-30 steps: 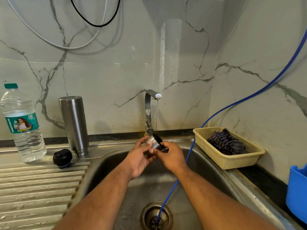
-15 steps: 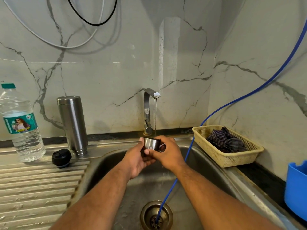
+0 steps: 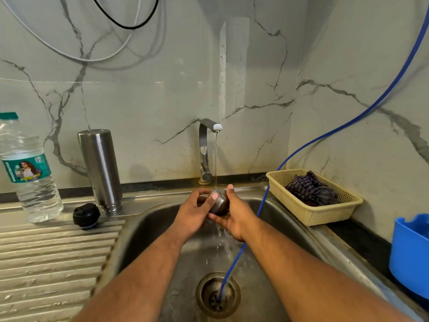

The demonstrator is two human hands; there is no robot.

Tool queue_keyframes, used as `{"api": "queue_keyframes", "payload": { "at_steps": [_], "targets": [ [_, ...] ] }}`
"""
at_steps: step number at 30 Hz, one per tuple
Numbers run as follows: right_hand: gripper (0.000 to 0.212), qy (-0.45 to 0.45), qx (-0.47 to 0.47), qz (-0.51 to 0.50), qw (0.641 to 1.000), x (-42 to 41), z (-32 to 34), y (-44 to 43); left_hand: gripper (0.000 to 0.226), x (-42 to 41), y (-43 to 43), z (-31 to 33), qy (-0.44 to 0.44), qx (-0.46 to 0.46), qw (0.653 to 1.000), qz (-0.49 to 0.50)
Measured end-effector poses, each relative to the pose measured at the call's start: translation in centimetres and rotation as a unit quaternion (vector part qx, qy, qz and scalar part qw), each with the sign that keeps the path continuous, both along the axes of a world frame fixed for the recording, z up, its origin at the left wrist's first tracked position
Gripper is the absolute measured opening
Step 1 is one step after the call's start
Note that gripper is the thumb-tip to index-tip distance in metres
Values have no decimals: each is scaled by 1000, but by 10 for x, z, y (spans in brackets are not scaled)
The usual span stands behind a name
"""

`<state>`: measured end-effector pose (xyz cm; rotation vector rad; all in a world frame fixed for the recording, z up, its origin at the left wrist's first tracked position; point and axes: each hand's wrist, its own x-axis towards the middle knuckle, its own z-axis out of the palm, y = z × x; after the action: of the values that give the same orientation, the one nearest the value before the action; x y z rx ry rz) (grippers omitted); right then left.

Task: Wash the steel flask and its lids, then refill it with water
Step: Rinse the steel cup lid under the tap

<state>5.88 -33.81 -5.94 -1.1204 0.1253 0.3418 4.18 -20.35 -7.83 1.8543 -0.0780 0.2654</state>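
Note:
Both hands hold a small steel cup lid (image 3: 219, 202) under the running tap (image 3: 210, 127), above the sink (image 3: 148, 219). My left hand (image 3: 193, 213) grips its left side with the thumb on top. My right hand (image 3: 235, 213) cups it from below and the right. Water splashes off the lid and falls toward the drain (image 3: 218, 295). The steel flask (image 3: 100, 169) stands upside down on the sink ledge at the left, and its black inner lid (image 3: 86, 215) lies in front of it on the drainboard.
A plastic water bottle (image 3: 27, 170) stands at the far left. A blue hose (image 3: 262, 205) runs from the right wall into the drain. A beige basket (image 3: 313, 212) with a striped cloth sits at the right, and a blue container (image 3: 409, 256) beyond it.
The steel lid has been turned over from mouth-up to dome-up under the stream. My right hand has shifted from on top of the lid to underneath it, and water now splashes down.

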Motion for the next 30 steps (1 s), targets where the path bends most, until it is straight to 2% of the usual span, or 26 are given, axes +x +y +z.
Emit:
{"api": "queue_keyframes", "payload": {
  "at_steps": [3,7,10,12,15,18,21,24,28,30],
  "targets": [
    [50,0,-6,39,999,-2,2,-1,41,0,-1,-3,11,-22,999,27],
    [60,-100,-185,99,973,-1,-8,-5,60,5,-1,-7,59,-54,992,95],
    [58,-177,-281,72,941,5,-16,-6,67,5,3,-9,74,-44,990,107],
    [54,-177,-243,45,953,8,-17,-6,64,3,5,-8,67,25,992,101],
    [45,-125,-214,4,969,11,-15,-8,56,5,5,-7,29,72,990,117],
    [61,-67,-222,6,973,8,-13,-11,38,9,1,-8,-15,98,986,131],
    [72,-24,-197,27,980,3,-10,-7,27,6,-6,-3,-40,101,990,95],
    [75,-5,-183,28,983,-1,-7,0,51,2,-13,4,-32,47,998,9],
    [72,4,-190,25,981,-4,-8,-3,101,5,-6,-1,51,14,992,-112],
    [72,-12,-176,35,984,-3,-9,-6,99,7,1,-4,66,-11,990,-125]
  ]
}}
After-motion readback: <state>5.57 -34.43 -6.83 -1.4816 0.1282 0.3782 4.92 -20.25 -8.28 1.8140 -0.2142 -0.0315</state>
